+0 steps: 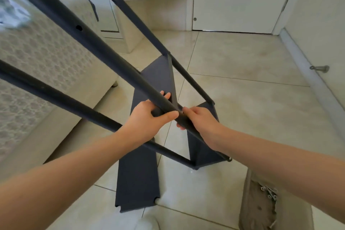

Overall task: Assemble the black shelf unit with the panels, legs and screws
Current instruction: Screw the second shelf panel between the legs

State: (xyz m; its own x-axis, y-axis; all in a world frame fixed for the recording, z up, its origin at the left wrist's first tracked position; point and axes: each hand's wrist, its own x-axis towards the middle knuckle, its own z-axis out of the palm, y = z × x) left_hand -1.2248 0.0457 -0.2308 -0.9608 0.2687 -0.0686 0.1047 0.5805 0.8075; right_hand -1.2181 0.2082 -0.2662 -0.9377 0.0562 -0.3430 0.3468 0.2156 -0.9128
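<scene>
Fingers [166, 96] of the left hand [147, 117] are curled round the leg [89, 40], thumb on the near side. The right hand [198, 120] is wrapped round the same leg just below it. A loose panel [137, 173] is laid flat on the floor under that leg, and screws [268, 193] are piled well off to its right.
</scene>
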